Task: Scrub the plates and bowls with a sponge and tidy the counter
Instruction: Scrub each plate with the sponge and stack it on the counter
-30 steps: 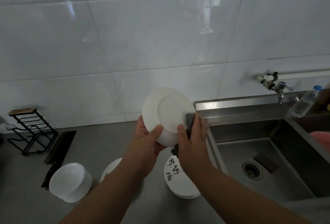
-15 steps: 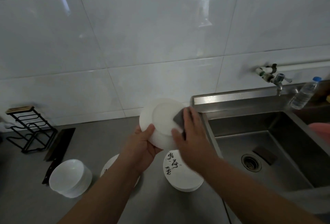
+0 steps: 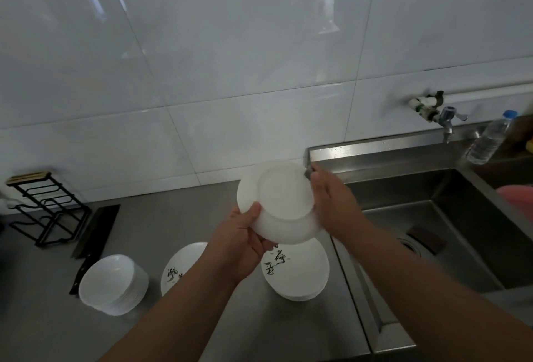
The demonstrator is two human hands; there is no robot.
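The right hand (image 3: 331, 203) has slid off the base of the white plate (image 3: 284, 197) to its rim on the sink side, so the sponge (image 3: 307, 173) now shows only as a dark sliver past the fingertips. That hand holds the sponge against the rim. The left hand (image 3: 239, 243) grips the plate's edge farthest from the sink (image 3: 403, 188), thumb on the underside, which faces the camera. The plate is held in the air just left of the sink.

In the sink lies a dark flat pad (image 3: 427, 239) beside the drain. On the surface (image 3: 173, 217) left of the sink sit a plate stack with black lettering (image 3: 297, 275), a second lettered plate (image 3: 180, 268), and farthest off a stack of white bowls (image 3: 114, 283).
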